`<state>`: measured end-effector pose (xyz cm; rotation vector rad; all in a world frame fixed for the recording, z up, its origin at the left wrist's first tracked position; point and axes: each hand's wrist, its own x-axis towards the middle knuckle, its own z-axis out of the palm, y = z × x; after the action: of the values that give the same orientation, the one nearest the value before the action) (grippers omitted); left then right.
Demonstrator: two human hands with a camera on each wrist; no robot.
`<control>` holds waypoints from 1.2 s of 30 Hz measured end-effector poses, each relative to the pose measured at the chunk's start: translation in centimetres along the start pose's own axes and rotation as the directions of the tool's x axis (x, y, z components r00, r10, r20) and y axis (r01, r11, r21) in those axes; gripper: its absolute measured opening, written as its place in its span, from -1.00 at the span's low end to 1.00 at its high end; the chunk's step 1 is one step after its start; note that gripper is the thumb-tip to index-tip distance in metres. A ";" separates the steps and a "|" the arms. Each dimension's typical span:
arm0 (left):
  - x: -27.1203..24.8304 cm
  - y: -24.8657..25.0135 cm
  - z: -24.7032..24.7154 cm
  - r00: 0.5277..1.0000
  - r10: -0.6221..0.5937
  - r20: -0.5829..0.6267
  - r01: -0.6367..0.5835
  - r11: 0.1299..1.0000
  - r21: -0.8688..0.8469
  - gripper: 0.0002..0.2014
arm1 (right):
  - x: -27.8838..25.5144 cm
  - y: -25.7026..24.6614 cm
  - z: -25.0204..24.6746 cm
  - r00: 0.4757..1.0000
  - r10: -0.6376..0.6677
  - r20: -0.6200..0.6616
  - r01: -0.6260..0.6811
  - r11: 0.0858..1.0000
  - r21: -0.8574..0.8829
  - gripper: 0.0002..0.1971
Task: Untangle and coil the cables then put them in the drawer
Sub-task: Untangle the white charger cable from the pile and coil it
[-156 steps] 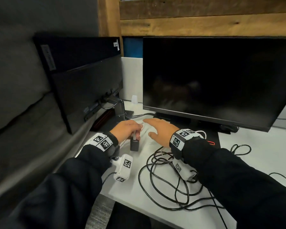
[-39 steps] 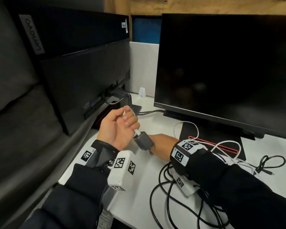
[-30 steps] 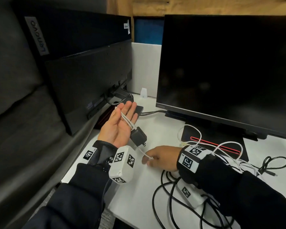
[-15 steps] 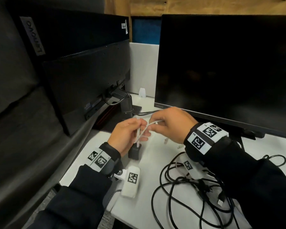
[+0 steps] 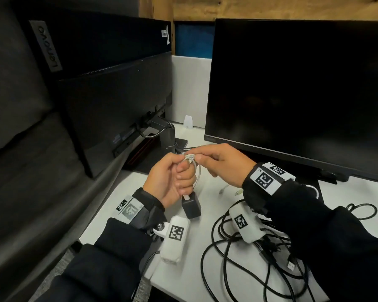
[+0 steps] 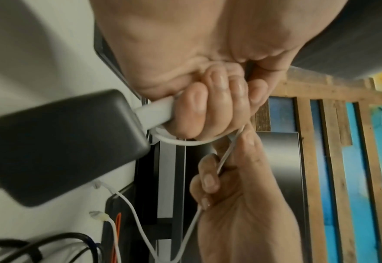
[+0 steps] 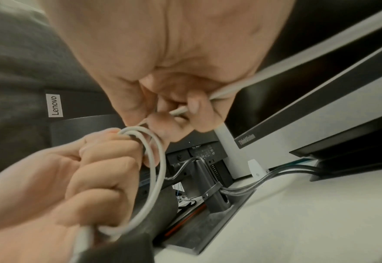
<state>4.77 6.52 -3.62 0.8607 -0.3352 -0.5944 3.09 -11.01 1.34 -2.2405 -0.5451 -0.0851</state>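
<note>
My left hand [image 5: 172, 177] is a fist around the white cable [image 5: 197, 171] just above its black charger block [image 5: 191, 207], which hangs below the fist. Loops of the white cable [image 7: 156, 170] pass around the left fingers [image 7: 104, 156]. My right hand [image 5: 218, 162] pinches the same cable [image 6: 228, 151] at the top of the loop, right beside the left fist. The cable's loose tail [image 6: 138, 229] trails down to the desk. A tangle of black cables [image 5: 244, 264] lies on the white desk [image 5: 205, 243] under my right forearm. No drawer is in view.
Two dark monitors stand behind the hands: one on the right [image 5: 292, 90], one angled at the left [image 5: 118, 105] on a stand [image 5: 168, 138] with its own leads. A small white object [image 5: 188, 122] sits at the back. The desk edge runs near my left elbow.
My right hand has brought another turn of white cable over the left fist, and both hands now meet at the loop's top. Earlier the left palm lay open with the charger.
</note>
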 end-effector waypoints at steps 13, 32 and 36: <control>0.0 1.4 0.3 0.997 -0.067 0.036 0.070 0.993 -0.094 -0.63 | -0.2 0.4 -0.1 0.997 -0.002 -0.077 0.013 0.990 0.137 -0.76; 0.5 -0.1 -1.0 0.956 0.106 -0.274 -0.049 0.977 0.206 -0.76 | -0.3 -1.6 -1.3 0.993 -0.081 -0.082 0.079 0.996 -0.027 -0.85; 0.6 0.7 -0.8 0.944 0.196 -0.264 -0.158 0.975 0.159 -0.73 | -0.6 -0.7 -1.7 0.970 0.200 0.138 -0.148 0.937 -0.318 -0.86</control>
<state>5.88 7.00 -3.57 1.0201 -0.1948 -0.2787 2.47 -12.07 2.87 -2.6067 -0.4415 0.1215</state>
